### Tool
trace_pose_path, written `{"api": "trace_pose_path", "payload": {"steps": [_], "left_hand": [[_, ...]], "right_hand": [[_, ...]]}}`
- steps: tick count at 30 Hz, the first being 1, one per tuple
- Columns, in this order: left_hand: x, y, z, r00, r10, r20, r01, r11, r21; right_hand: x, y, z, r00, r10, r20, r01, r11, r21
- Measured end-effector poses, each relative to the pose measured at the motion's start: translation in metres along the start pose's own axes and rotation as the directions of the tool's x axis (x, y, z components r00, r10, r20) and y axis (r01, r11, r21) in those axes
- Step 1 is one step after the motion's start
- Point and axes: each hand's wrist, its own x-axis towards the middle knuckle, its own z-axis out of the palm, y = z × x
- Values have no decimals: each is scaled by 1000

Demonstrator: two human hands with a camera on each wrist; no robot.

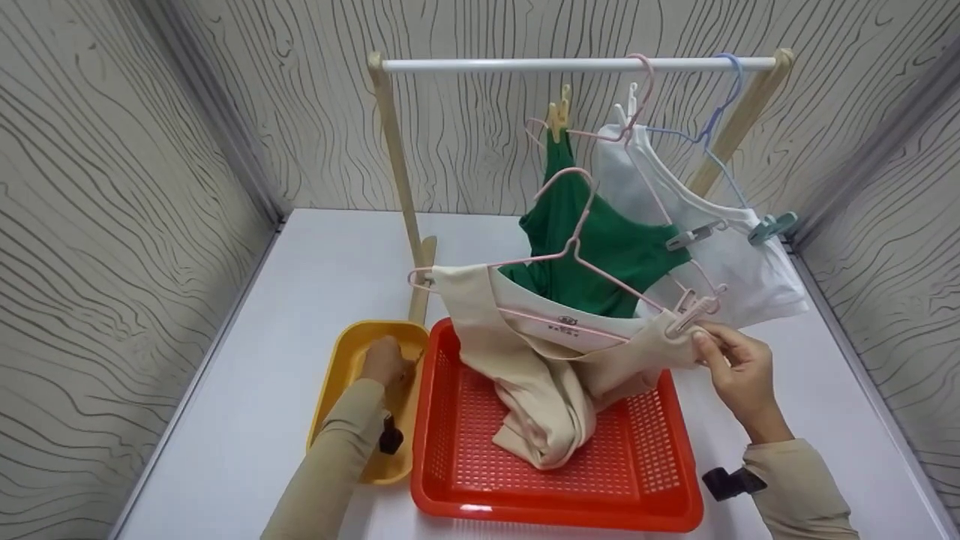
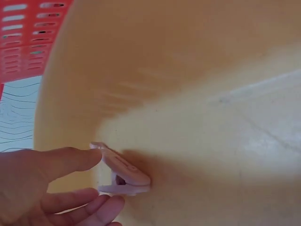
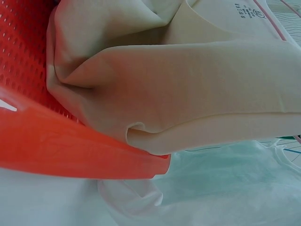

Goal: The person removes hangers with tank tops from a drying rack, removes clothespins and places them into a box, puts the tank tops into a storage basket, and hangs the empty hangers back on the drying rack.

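In the head view my left hand (image 1: pixel 386 361) reaches into the yellow tray (image 1: pixel 324 390). The left wrist view shows the thumb and fingers of that hand (image 2: pixel 61 188) around the handle ends of a pink clip (image 2: pixel 126 170) by the tray wall. A beige garment (image 1: pixel 480 322) hangs on a pink hanger (image 1: pixel 574 244), its lower part bunched over the red basket (image 1: pixel 555 514). My right hand (image 1: pixel 742 371) pinches its right shoulder, just below a pink clip (image 1: pixel 694 309) fastened there. The right wrist view shows the beige cloth (image 3: pixel 188 89) but not the hand.
Behind stands a rack with a white rail (image 1: pixel 487 66). A green garment (image 1: pixel 592 240) and a white garment (image 1: pixel 727 262) hang there on hangers with clips. Patterned walls (image 1: pixel 150 150) enclose the white table (image 1: pixel 262 337).
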Motion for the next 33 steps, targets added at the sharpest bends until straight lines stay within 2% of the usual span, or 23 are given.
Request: {"api": "trace_pose_path", "payload": {"steps": [5, 13, 20, 22, 27, 29, 33], "left_hand": [[-1, 0, 0, 1000, 4, 17, -3, 1000, -8], [-3, 5, -8, 998, -46, 38, 48, 996, -76], [-8, 15, -19, 998, -53, 35, 60, 972, -227], [-9, 16, -21, 997, -67, 44, 77, 957, -280], [-11, 20, -26, 1000, -14, -5, 13, 972, -235], [-12, 23, -27, 999, 17, -35, -23, 983, -184], [-14, 28, -31, 1000, 1, -24, -6, 978, -210]], "right_hand": [[-1, 1, 0, 1000, 18, 7, -18, 998, -61], [-1, 0, 0, 999, 34, 1, -34, 997, -72], [0, 1, 0, 1000, 5, -7, -5, 999, -50], [1, 1, 1, 1000, -10, -6, 10, 1000, -22], [1, 1, 1, 1000, -9, 2, 9, 1000, 11], [1, 1, 1, 1000, 1, 4, -1, 1000, -1], [1, 0, 1, 1000, -3, 5, 4, 1000, -21]]}}
